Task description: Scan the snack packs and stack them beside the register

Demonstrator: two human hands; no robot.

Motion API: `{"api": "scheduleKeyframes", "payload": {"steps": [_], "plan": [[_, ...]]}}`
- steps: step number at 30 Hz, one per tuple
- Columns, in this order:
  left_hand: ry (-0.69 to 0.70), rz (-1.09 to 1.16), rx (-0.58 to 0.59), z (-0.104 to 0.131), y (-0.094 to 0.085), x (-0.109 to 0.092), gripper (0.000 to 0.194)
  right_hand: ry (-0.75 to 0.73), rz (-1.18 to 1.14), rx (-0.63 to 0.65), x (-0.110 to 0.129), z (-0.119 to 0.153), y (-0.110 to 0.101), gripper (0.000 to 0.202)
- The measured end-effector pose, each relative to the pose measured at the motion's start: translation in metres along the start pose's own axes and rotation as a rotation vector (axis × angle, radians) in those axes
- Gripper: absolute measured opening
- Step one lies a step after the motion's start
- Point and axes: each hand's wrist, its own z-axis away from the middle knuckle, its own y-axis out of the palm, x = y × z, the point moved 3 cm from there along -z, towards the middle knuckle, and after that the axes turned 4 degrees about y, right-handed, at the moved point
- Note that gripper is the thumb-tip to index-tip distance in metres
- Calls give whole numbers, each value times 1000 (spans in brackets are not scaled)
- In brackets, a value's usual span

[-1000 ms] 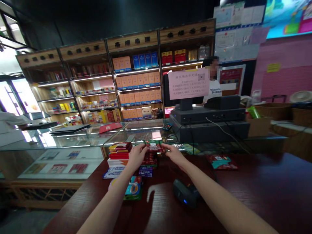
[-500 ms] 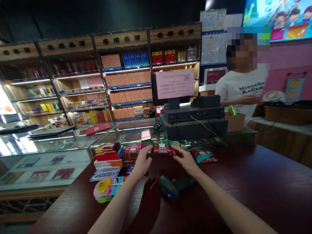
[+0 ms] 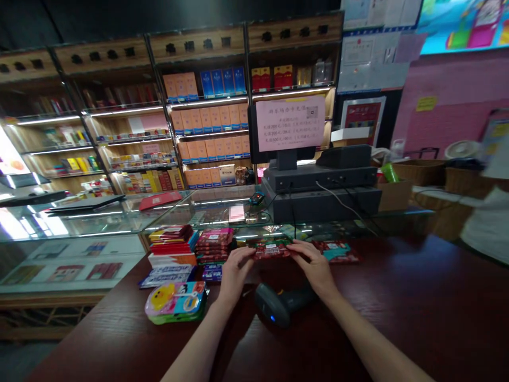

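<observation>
Between my hands lies a red and green snack packet (image 3: 272,249) on the dark wooden counter. My left hand (image 3: 235,270) has its fingers closed on the packet's left end. The right end is gripped by my right hand (image 3: 314,263). A black barcode scanner (image 3: 274,305) with a blue light lies just below, its handle reaching toward my right wrist. Left of my left hand are stacked red packets (image 3: 214,245), and another red and teal packet (image 3: 338,251) lies beyond my right hand.
At the left stand a pile of red and yellow packs (image 3: 173,241), blue-white packs (image 3: 169,276) and a colourful duck case (image 3: 177,301). Behind are a glass case (image 3: 207,212) and a cash register (image 3: 322,183). A person's white clothing (image 3: 491,223) shows at the right edge.
The packet between my hands sits lower and tilts flatter. The person has moved to the right edge, mostly out of view. The view has shifted slightly.
</observation>
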Motion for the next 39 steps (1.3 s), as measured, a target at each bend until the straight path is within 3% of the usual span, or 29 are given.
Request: {"api": "scheduleKeyframes", "payload": {"steps": [5, 11, 16, 19, 23, 29, 33, 39], "plan": [[-78, -34, -80, -1, 0, -1, 9, 8, 55, -10, -2, -1, 3, 25], [-77, -94, -161, -5, -1, 1, 10, 30, 73, -53, 11, -4, 5, 36], [-191, -42, -112, -4, 4, -1, 13, 249, -41, 59, 19, -3, 7, 38], [-206, 8, -96, -4, 7, -5, 27, 357, -104, 53, 22, -2, 7, 39], [-56, -87, -22, -4, 6, -8, 55, 438, -202, 10, 22, -4, 6, 43], [318, -391, 257, -4, 3, -13, 103, 478, -291, -49, 20, -7, 3, 44], [398, -532, 277, -5, -2, -19, 105, 475, -330, -51, 23, -7, 5, 43], [423, -538, 332, -7, -6, -28, 107, 441, -313, -4, 34, -6, 7, 41]]}}
